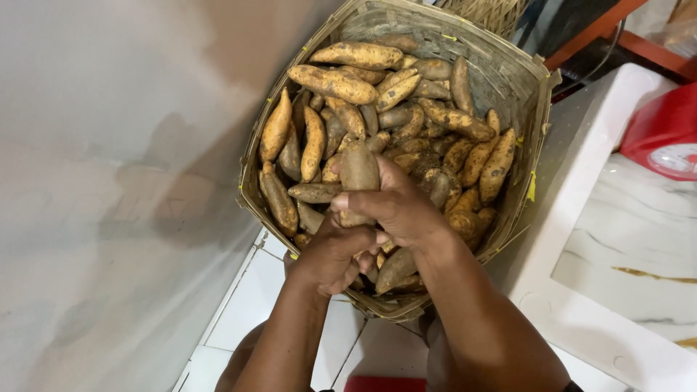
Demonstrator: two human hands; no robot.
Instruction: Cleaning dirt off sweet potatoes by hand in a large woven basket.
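Observation:
A woven bamboo basket (523, 87) stands on the floor, filled with several dirty orange-brown sweet potatoes (334, 83). My right hand (403, 207) is wrapped around one upright sweet potato (359, 170) above the pile, fingers curled over its lower part. My left hand (330, 254) sits just under it at the near side of the basket, fingers curled against the same potato's lower end and the tubers below. Both forearms come in from the bottom of the view.
A plain grey wall (109, 181) fills the left. White floor tiles (254, 297) lie under the basket. To the right is a white marble-patterned counter (639, 239) with a red scale (664, 134) on it. A second woven basket (486, 11) shows behind.

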